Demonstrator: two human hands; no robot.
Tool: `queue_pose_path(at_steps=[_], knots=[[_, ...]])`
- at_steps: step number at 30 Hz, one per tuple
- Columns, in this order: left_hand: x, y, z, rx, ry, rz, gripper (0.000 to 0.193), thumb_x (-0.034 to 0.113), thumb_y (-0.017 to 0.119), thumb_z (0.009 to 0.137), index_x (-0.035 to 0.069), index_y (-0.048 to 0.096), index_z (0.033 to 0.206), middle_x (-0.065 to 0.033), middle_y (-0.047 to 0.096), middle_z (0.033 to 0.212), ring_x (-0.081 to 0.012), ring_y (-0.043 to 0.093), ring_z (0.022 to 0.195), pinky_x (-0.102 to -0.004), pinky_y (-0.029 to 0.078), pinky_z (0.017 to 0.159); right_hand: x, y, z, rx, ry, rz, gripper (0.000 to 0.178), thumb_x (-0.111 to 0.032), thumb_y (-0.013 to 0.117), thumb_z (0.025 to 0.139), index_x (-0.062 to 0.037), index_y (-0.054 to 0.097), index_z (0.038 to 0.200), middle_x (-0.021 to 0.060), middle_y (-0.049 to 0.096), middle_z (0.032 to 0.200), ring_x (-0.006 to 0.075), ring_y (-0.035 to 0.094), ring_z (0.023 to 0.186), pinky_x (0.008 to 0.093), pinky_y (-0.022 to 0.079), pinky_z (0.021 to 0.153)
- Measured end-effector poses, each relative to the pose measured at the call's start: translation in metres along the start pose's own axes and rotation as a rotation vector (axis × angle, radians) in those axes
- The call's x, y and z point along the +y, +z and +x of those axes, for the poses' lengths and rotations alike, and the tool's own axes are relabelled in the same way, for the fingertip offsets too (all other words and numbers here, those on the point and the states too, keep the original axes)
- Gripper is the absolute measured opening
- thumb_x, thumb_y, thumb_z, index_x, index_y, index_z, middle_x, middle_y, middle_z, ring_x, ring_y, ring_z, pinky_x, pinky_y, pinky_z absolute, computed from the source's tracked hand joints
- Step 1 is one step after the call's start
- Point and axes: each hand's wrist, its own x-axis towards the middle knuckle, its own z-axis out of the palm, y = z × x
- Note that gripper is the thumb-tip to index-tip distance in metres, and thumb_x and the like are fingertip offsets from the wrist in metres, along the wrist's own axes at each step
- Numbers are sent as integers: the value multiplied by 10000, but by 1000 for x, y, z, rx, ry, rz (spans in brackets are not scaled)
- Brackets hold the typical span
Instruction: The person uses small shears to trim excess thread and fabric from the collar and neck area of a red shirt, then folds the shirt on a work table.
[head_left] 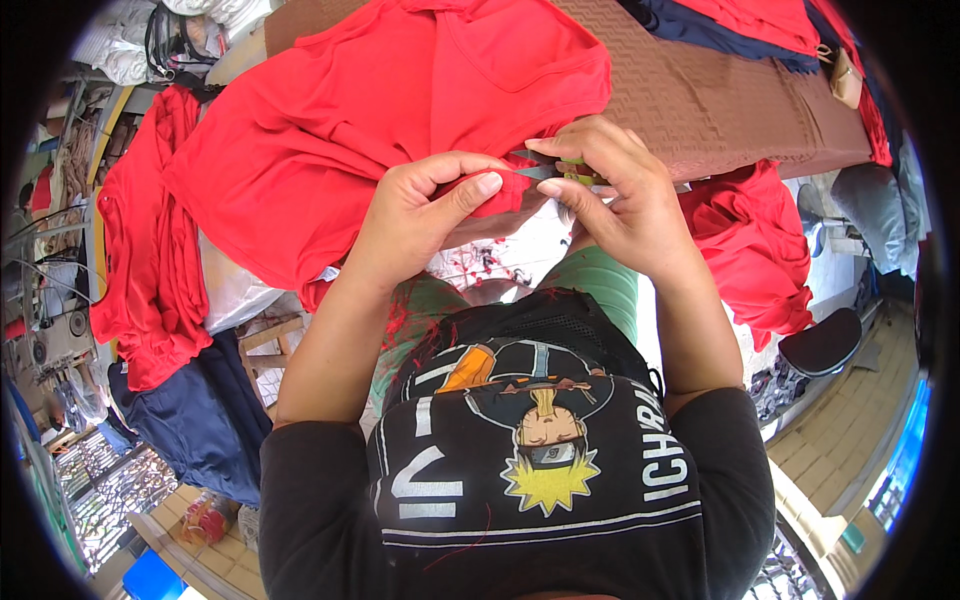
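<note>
A red garment (340, 130) is spread over the near edge of a brown-covered table and hangs down its front. My left hand (425, 205) pinches an edge of it between thumb and forefinger. Close to those fingertips, my right hand (630, 190) grips small thread snips (575, 170) with a yellow-green handle and metal blades. The blades point left, toward the pinched edge. Whether they touch the cloth or a thread there is too small to tell. Part of the snips is hidden by my right fingers.
The table's brown cover (740, 110) stretches to the right. More red cloth (150, 240) hangs at left above navy cloth (195, 415); another red pile (750, 245) hangs at right, near a black seat (822, 342). Red thread scraps lie below the table and on my clothes.
</note>
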Motion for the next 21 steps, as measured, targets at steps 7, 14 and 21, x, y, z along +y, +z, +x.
queue_pose_path(at_steps=[7,14,21], knots=[[-1,1,-2,-7,-4,26,205,142,618,928,-4,670,1062,-3,665,937,-44,560,871,-204,452,781,1,-4,-1,-53,-41,-41,204,-184,698,796,-111,669,984,37,595,816,211,578,757,331,381,723],[1,2,-2,3,-9,40,197,132,608,932,-7,669,1059,-5,674,947,-50,575,878,-208,460,789,-3,-4,-1,-14,-6,20,190,-173,708,783,-105,672,957,28,594,808,211,575,739,329,384,723],[11,-3,22,-131,194,558,319,239,669,865,34,656,1109,-146,656,1066,-200,635,1001,-308,488,862,6,-23,-1,162,153,121,271,-90,716,782,-50,655,1042,86,598,859,189,591,766,291,470,689]])
